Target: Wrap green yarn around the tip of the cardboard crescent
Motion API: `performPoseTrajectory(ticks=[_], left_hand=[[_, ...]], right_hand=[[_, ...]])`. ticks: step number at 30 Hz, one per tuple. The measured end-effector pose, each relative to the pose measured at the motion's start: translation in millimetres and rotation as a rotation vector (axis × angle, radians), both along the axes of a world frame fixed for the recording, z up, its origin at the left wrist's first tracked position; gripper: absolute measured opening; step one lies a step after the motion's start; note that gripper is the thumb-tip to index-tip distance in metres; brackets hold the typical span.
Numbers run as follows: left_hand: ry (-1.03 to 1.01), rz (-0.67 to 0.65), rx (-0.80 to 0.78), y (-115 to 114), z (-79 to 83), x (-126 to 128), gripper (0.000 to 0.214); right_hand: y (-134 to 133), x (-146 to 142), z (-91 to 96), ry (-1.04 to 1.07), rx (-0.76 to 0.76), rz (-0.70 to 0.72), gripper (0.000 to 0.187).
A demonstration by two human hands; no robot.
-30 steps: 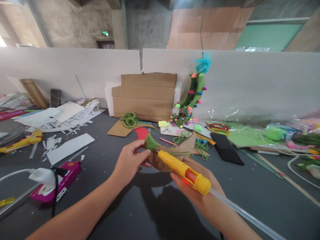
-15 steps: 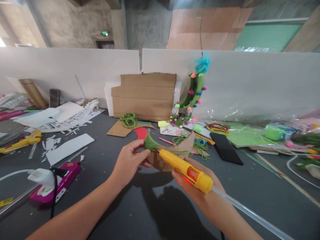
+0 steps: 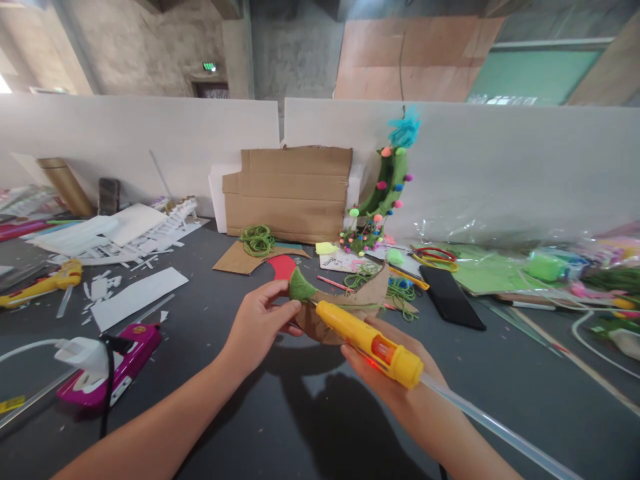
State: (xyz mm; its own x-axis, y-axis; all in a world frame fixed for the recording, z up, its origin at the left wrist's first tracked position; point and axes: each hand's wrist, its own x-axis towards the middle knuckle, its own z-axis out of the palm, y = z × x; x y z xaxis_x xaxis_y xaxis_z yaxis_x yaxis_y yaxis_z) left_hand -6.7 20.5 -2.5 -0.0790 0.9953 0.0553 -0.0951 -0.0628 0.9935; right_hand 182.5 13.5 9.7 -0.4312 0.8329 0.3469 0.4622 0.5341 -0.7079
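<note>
My left hand [image 3: 260, 323] pinches the green-wrapped tip of a curved cardboard crescent [image 3: 350, 300], held above the dark table [image 3: 210, 373]. Green cord covers only that tip; the other part of the crescent is bare brown card. My right hand [image 3: 395, 383] grips a yellow glue gun [image 3: 370, 343], with its nozzle against the crescent just beside the green part. A clear glue stick [image 3: 495, 427] juts from the gun's back toward the lower right.
A pink power strip [image 3: 115, 367] with a white plug lies at the left, a second yellow glue gun [image 3: 40, 283] further left. Cardboard sheets [image 3: 290, 193], a finished green crescent with pompoms [image 3: 385, 193], green cord coils [image 3: 257, 240], a black phone [image 3: 453, 297] and plastic bags crowd the back.
The glue gun has shifted very slightly along the crescent. My left hand has kept its pinch in the same place.
</note>
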Motion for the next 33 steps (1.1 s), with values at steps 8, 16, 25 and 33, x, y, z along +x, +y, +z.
performPoseTrajectory(ticks=[8,16,25,33], left_hand=[[0.000,0.001,0.002,2,0.7,0,0.023],[0.004,0.002,-0.005,0,0.8,1,0.022],[-0.008,0.008,-0.006,1,0.9,1,0.021],[0.008,0.023,-0.007,3,0.1,-2,0.026]], right_hand=[[2,2,-4.9,0.047,-0.008,-0.049,0.006],[1,2,-3.8,0.034,-0.036,-0.029,0.007],[-1,-2,1.3,0.034,-0.070,-0.012,0.011],[17,13,-4.0,0.223,-0.094,-0.236,0.007]])
